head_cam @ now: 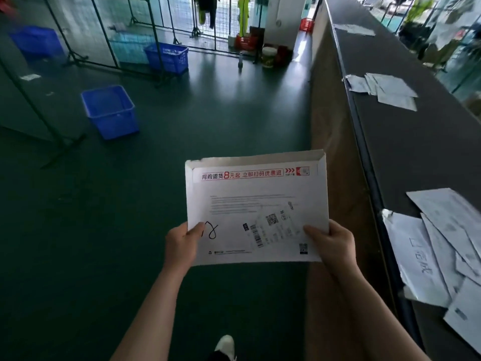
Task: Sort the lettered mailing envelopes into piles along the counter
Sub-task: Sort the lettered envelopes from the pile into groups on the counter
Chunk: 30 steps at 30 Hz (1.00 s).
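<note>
Both hands clamp one envelope (pixel 256 208) mid-frame: left hand (pixel 182 243) pinches its lower-left corner by the handwritten mark, right hand (pixel 331 246) the lower-right, face up so I can read it. Sorted piles (pixel 442 246) line the counter (pixel 416 142), frame right.

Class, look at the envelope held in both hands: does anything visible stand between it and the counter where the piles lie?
Nothing visible does. The envelope is held over open floor, left of the counter, with only air between them.
</note>
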Each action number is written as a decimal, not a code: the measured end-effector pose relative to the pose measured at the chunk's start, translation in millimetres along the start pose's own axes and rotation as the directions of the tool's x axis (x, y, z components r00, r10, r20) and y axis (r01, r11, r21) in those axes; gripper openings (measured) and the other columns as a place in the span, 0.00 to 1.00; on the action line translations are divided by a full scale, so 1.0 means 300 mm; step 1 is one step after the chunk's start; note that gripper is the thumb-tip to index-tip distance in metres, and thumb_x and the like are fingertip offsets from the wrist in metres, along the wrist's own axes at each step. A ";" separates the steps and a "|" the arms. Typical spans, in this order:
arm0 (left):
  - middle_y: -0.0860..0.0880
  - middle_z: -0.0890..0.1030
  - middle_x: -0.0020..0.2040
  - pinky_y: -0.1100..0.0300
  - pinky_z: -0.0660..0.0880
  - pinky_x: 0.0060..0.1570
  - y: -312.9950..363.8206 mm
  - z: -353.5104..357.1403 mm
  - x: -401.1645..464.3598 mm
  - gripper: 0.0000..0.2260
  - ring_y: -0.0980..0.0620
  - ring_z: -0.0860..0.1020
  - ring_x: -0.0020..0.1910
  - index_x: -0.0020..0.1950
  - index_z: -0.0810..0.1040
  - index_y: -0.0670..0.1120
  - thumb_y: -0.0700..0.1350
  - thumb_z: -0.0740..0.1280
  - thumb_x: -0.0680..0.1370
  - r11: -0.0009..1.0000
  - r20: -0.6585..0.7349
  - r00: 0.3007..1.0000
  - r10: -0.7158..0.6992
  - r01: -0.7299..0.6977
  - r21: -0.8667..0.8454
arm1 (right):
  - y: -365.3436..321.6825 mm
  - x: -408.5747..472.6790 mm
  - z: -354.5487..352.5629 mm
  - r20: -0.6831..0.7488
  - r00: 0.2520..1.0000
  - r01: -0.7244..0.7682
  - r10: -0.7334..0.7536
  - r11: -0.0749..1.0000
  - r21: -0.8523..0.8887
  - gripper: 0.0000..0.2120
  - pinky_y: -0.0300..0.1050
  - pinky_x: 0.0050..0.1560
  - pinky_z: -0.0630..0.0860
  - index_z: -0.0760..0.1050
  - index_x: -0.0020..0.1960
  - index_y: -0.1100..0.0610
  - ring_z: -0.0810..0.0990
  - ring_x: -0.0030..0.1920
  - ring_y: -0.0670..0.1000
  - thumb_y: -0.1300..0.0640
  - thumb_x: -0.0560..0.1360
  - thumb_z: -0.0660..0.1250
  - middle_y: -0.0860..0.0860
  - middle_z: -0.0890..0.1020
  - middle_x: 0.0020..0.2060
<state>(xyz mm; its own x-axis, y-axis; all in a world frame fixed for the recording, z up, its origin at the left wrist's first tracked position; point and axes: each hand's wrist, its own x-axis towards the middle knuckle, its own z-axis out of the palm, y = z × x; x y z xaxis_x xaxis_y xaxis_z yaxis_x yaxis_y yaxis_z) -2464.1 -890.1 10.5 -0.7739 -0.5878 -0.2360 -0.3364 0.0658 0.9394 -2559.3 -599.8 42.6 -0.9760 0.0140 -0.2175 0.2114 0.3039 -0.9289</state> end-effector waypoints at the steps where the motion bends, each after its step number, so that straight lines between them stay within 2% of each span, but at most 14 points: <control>1: 0.52 0.85 0.42 0.57 0.78 0.38 0.057 0.048 0.088 0.07 0.51 0.82 0.42 0.46 0.84 0.50 0.45 0.68 0.82 1.000 0.033 0.999 -0.009 0.009 0.005 | -0.030 0.089 -0.016 -0.033 0.999 -0.026 0.027 1.000 0.007 0.05 0.42 0.34 0.83 0.81 0.51 0.54 0.87 0.38 0.47 0.58 0.76 0.75 0.50 0.87 0.44; 5: 0.51 0.87 0.48 0.53 0.81 0.44 0.223 0.195 0.368 0.10 0.52 0.86 0.46 0.52 0.85 0.50 0.51 0.65 0.83 0.998 0.219 0.976 -0.018 0.030 -0.053 | -0.079 0.370 -0.048 -0.144 0.986 -0.062 0.085 0.985 0.158 0.05 0.38 0.30 0.80 0.81 0.52 0.59 0.87 0.35 0.48 0.60 0.77 0.74 0.55 0.86 0.44; 6: 0.51 0.87 0.49 0.51 0.81 0.46 0.260 0.295 0.502 0.12 0.51 0.86 0.47 0.53 0.85 0.49 0.51 0.64 0.84 0.997 0.254 0.967 -0.028 0.043 -0.056 | -0.071 0.503 -0.061 -0.160 0.981 -0.069 0.105 0.974 0.214 0.05 0.37 0.29 0.80 0.81 0.53 0.60 0.87 0.35 0.48 0.61 0.77 0.73 0.55 0.86 0.43; 10: 0.50 0.87 0.50 0.51 0.80 0.48 0.341 0.592 0.783 0.13 0.50 0.86 0.48 0.55 0.84 0.46 0.51 0.62 0.85 0.988 0.292 0.954 -0.068 0.105 -0.113 | -0.042 0.836 -0.110 -0.164 0.970 -0.121 0.180 0.941 0.317 0.05 0.37 0.28 0.79 0.80 0.53 0.61 0.87 0.34 0.48 0.62 0.78 0.72 0.56 0.85 0.42; 15: 0.47 0.87 0.51 0.51 0.80 0.47 0.538 0.986 1.165 0.14 0.46 0.86 0.51 0.57 0.83 0.42 0.49 0.62 0.84 0.990 0.305 0.948 -0.089 0.118 -0.076 | -0.087 1.373 -0.237 -0.157 0.956 -0.171 0.247 0.907 0.385 0.05 0.38 0.28 0.79 0.80 0.52 0.63 0.86 0.32 0.49 0.61 0.78 0.72 0.59 0.86 0.42; 18: 0.46 0.87 0.50 0.51 0.80 0.46 0.703 1.106 1.403 0.14 0.45 0.86 0.49 0.56 0.84 0.42 0.49 0.62 0.84 0.992 0.226 0.970 -0.091 0.107 -0.061 | -0.197 1.700 -0.249 -0.119 0.959 -0.199 0.258 0.909 0.367 0.09 0.43 0.29 0.81 0.80 0.48 0.64 0.87 0.34 0.53 0.57 0.78 0.73 0.60 0.86 0.42; 22: 0.49 0.88 0.45 0.53 0.79 0.41 0.840 1.220 1.699 0.17 0.47 0.86 0.43 0.51 0.84 0.45 0.54 0.61 0.85 0.993 0.117 0.990 -0.083 0.092 -0.070 | -0.342 2.094 -0.167 -0.081 0.960 -0.221 0.267 0.905 0.364 0.15 0.57 0.41 0.86 0.80 0.48 0.63 0.87 0.40 0.60 0.49 0.80 0.70 0.60 0.86 0.42; 24: 0.49 0.88 0.45 0.51 0.79 0.44 0.865 1.298 1.865 0.19 0.45 0.85 0.45 0.51 0.84 0.45 0.55 0.59 0.85 0.991 0.082 0.990 -0.116 0.121 -0.058 | -0.393 2.291 -0.097 -0.075 0.963 -0.219 0.259 0.914 0.340 0.18 0.55 0.39 0.85 0.80 0.47 0.62 0.86 0.39 0.60 0.46 0.81 0.68 0.60 0.86 0.42; 27: 0.45 0.87 0.47 0.43 0.80 0.53 0.890 1.425 2.160 0.20 0.41 0.85 0.49 0.51 0.84 0.44 0.55 0.58 0.85 0.985 0.074 0.986 -0.149 0.155 -0.077 | -0.463 2.613 0.014 -0.046 0.965 -0.240 0.260 0.936 0.256 0.22 0.46 0.30 0.80 0.80 0.45 0.62 0.82 0.32 0.55 0.42 0.81 0.66 0.57 0.84 0.36; 28: 0.45 0.87 0.46 0.44 0.80 0.52 0.904 1.454 2.226 0.20 0.41 0.85 0.49 0.51 0.84 0.44 0.55 0.58 0.85 0.985 0.063 0.987 -0.148 0.153 -0.085 | -0.482 2.684 0.031 -0.054 0.965 -0.239 0.257 0.944 0.228 0.24 0.45 0.29 0.79 0.80 0.45 0.63 0.81 0.30 0.54 0.41 0.81 0.65 0.55 0.83 0.34; 30: 0.45 0.87 0.44 0.50 0.80 0.45 0.939 1.509 2.456 0.21 0.44 0.85 0.44 0.49 0.83 0.42 0.56 0.58 0.85 0.984 0.014 0.991 -0.131 0.131 -0.119 | -0.550 2.924 0.095 -0.108 0.967 -0.205 0.228 0.960 0.190 0.27 0.50 0.33 0.81 0.80 0.45 0.65 0.82 0.31 0.59 0.39 0.80 0.65 0.56 0.83 0.34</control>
<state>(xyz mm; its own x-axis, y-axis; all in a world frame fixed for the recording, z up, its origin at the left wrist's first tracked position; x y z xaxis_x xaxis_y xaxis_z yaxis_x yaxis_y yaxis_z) -3372.0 -939.7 -11.5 -0.7306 -0.5802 -0.3600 -0.3687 -0.1085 0.9232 -3448.7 -664.8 -3.3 -0.9017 0.1863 -0.3902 0.4135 0.1075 -0.9041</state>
